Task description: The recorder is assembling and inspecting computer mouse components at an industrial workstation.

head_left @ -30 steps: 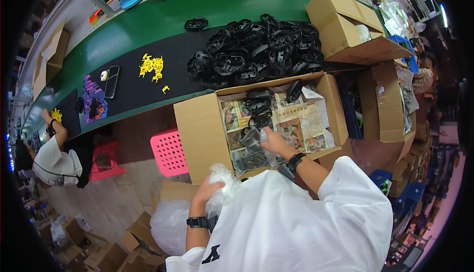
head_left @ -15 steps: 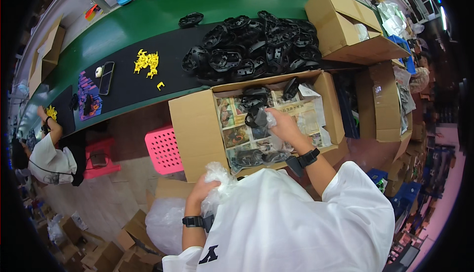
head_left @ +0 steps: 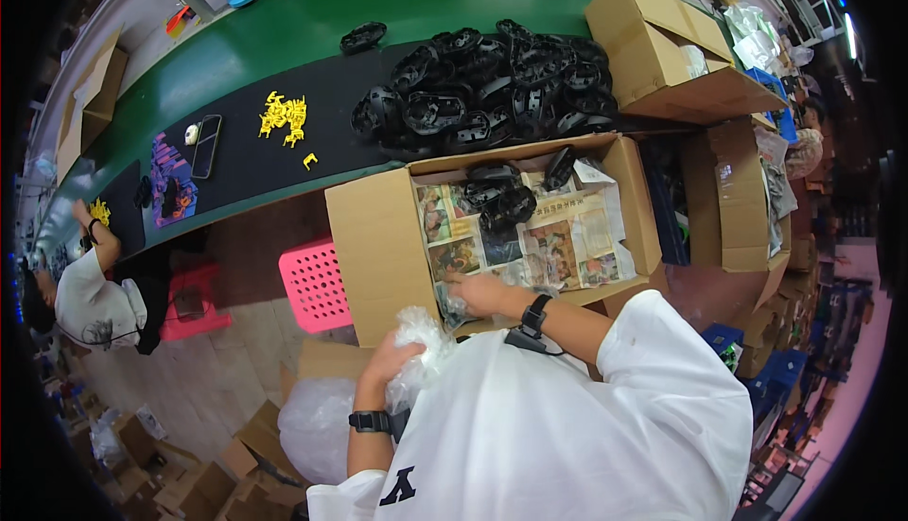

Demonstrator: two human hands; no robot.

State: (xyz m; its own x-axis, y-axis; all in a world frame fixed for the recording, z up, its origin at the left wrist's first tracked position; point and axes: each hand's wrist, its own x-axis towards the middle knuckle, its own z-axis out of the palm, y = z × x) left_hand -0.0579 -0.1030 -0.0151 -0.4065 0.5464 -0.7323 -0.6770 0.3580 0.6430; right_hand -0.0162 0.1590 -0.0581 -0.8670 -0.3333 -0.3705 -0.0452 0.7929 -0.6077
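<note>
My left hand (head_left: 386,362) is closed around a bunch of crumpled clear plastic bags (head_left: 422,349), held beside my shirt. At the near left corner of an open cardboard box (head_left: 376,254), my right hand (head_left: 482,295) has its fingers bent on a clear plastic bag (head_left: 454,307); the bag's contents are mostly hidden by the hand. Printed paper (head_left: 567,223) lines the box. On it lie unwrapped black plastic shells, one in the middle (head_left: 509,209), one just behind it (head_left: 492,181) and one near the back edge (head_left: 559,169).
Many black shells (head_left: 492,86) are piled on the black mat of the green bench (head_left: 284,25). Yellow clips (head_left: 284,119) and a phone (head_left: 205,147) lie farther left. Another carton (head_left: 653,39) stands back right. A pink stool (head_left: 317,285) is left of the box; a person (head_left: 104,294) sits beyond.
My right hand has left the middle of the box and moved to its near left corner. The black shell it held in plastic now lies bare on the paper. My left hand stays put.
</note>
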